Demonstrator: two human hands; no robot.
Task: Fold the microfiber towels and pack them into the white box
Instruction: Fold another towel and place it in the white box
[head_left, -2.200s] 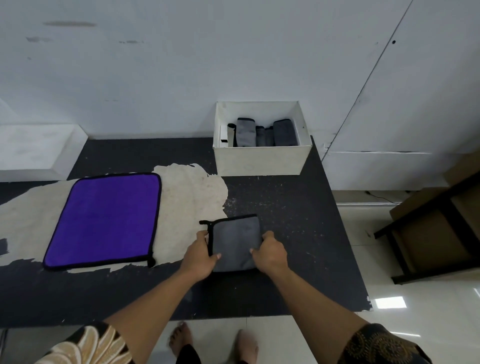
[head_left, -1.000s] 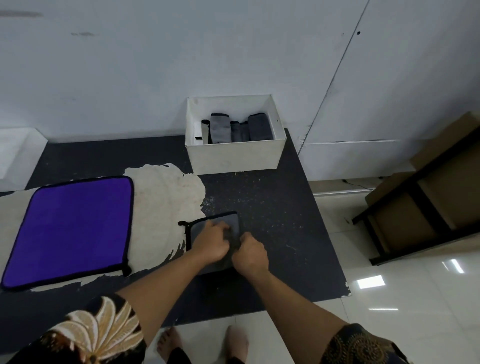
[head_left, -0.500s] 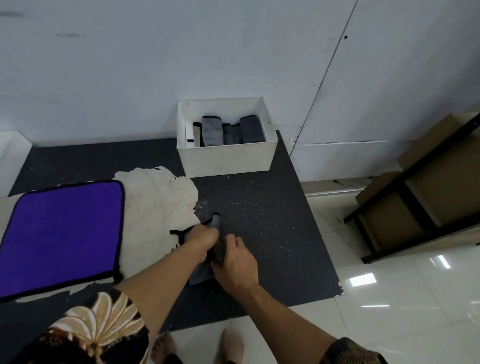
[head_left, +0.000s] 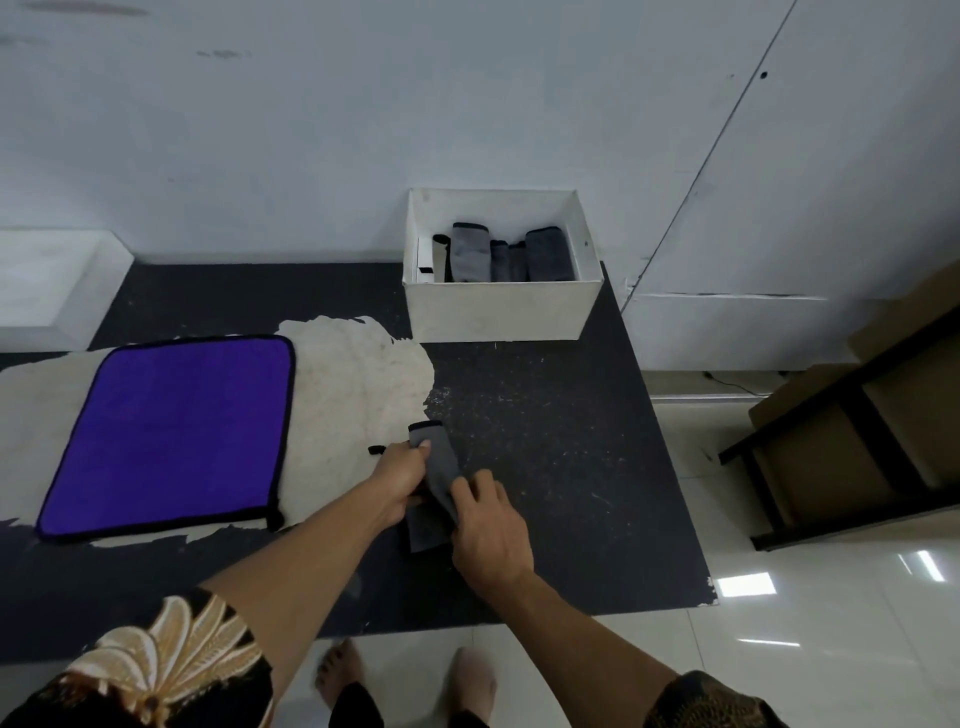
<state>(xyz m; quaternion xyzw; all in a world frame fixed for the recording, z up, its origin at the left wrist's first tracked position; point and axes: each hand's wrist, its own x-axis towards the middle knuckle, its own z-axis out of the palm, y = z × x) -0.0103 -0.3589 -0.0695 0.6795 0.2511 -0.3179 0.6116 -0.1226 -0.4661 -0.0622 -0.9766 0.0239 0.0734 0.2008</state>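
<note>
A: Step in hand?

B: Final fold of the grey towel (head_left: 440, 460). It is a narrow strip on the dark table (head_left: 561, 447), near the front edge, beside the pale patch (head_left: 358, 384), well short of the white box (head_left: 498, 312).

A: Hands?

B: Both are on it. The left hand (head_left: 399, 480) pinches the far end, thumb on top and fingers curled round the left edge. The right hand (head_left: 491, 530) lies knuckles-up over the near half with its fingers curled onto the cloth. Its fingertips are partly hidden, so I cannot tell how deep the grip goes.

A: Progress?

B: I judge it partway. Several folded towels (head_left: 470, 253) stand on edge in the box, and the purple towel (head_left: 171, 431) lies flat and unfolded at the left.

A: Next move?

B: Probably keep the strip closed, lift it, carry it forward and slot it upright into the gap at the box's left end. The layers must stay pinched or the fold will spring open.

A: Change from the earlier frames?

B: About two seconds ago the grey towel was a wider square lying flat, with one hand on each side edge. Since then the hands have closed together and the cloth has narrowed to a strip lying at an angle. The purple towel and the box's contents look unchanged, though the view itself has swung.
</note>
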